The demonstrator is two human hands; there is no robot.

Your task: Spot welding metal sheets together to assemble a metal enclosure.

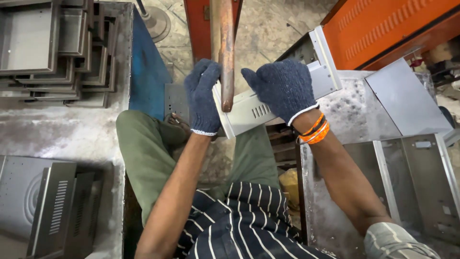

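Observation:
Both my hands wear dark blue knitted gloves. My left hand (202, 96) grips the near end of a pale grey sheet-metal housing (249, 111) with a small vent grille. My right hand (283, 86) presses on top of the same housing, further along toward its far end (326, 62). A rusty brown metal bar (226, 52) hangs down between my hands and crosses in front of the housing. Orange bangles sit on my right wrist.
Stacked grey metal trays (52, 48) fill the bench at the upper left. Vented dark metal covers (57, 211) lie at the lower left. Flat and folded metal sheets (407, 100) rest on the worn bench at right. An orange machine (383, 29) stands behind.

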